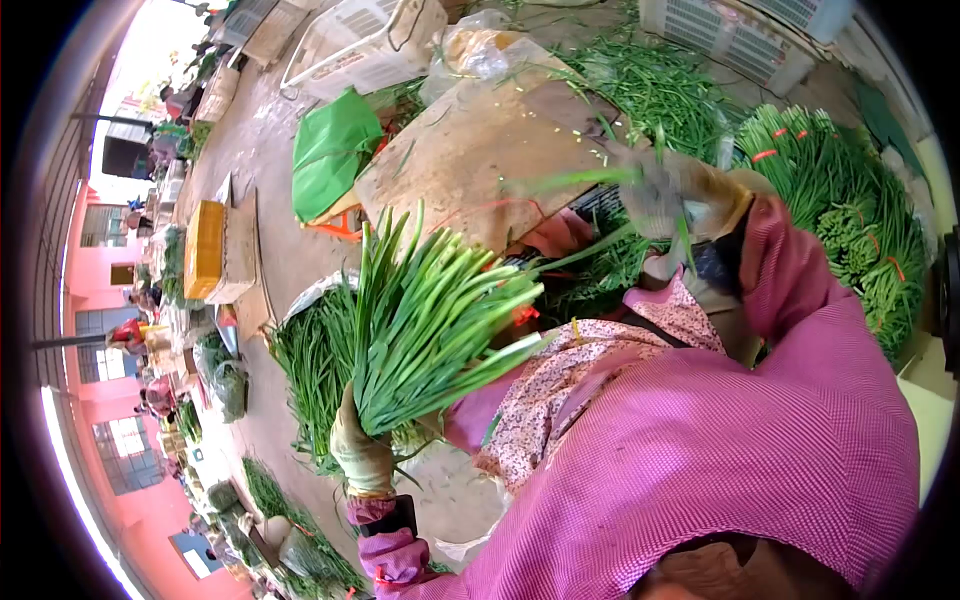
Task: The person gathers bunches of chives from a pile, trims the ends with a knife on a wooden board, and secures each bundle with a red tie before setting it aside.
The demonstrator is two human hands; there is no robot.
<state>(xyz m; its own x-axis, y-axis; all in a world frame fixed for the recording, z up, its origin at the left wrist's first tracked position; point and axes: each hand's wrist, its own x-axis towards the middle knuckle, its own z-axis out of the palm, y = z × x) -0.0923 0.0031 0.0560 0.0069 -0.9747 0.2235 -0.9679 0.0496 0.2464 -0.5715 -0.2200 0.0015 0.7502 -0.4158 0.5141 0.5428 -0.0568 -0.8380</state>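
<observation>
A gloved left hand (360, 447) at the lower middle is wrapped round a thick bunch of long green stalks (425, 320), their pale ends pointing right. My right hand (690, 200), gloved and smeared by motion, is at the upper right, beyond the wooden board (470, 150). Green blades streak beside it; whether its fingers hold them cannot be made out. More loose greens (315, 370) lie beneath and left of the held bunch. A red band (524, 315) shows near the stalks' pale ends.
Tied bundles (840, 210) stand at the right, with loose greens (650, 90) behind the board. White crates (365, 45) are at the top. A green bag (335, 155) and yellow box (205, 250) stand left. People (125, 335) are at the far left.
</observation>
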